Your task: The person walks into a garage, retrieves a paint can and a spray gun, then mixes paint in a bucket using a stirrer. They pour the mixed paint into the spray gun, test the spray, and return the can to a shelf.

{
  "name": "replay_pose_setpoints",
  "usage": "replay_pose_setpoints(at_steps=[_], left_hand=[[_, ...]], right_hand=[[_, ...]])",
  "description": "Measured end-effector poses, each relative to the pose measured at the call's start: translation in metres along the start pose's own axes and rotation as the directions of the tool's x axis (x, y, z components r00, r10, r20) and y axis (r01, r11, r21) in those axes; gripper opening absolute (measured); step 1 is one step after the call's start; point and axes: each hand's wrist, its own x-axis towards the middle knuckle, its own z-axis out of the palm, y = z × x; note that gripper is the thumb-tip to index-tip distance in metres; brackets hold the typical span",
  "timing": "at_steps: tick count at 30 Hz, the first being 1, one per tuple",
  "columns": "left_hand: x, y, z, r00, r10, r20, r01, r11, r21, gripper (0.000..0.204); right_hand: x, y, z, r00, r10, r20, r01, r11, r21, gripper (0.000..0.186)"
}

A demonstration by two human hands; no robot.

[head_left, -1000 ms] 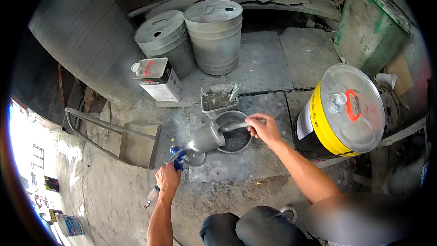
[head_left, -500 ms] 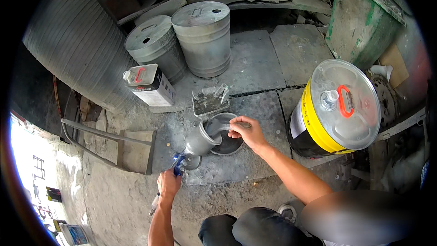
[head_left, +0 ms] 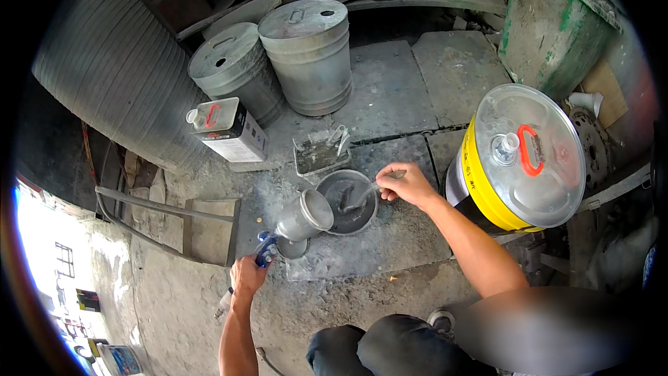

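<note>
- Head view: left hand has its fingers wrapped round the blue handle of a grey metal cup, which is tipped toward a round grey bowl on the concrete slab.
- Right hand pinches a thin stirring tool, its tip down in the bowl's grey mix.
- Just behind the bowl sits a small square tray.
- Off to the right there's a big yellow drum; two grey drums and a rectangular can are further back.
</note>
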Motion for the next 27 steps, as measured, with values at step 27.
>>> replay_pose_setpoints(at_steps=[27], left_hand=[[-0.004, 0.007, 0.016, 0.989, 0.144, -0.031, -0.147, 0.980, -0.134, 0.042]], right_hand=[[-0.017, -0.046, 0.063, 0.722, -0.520, 0.457, 0.673, 0.371, -0.640, 0.030]])
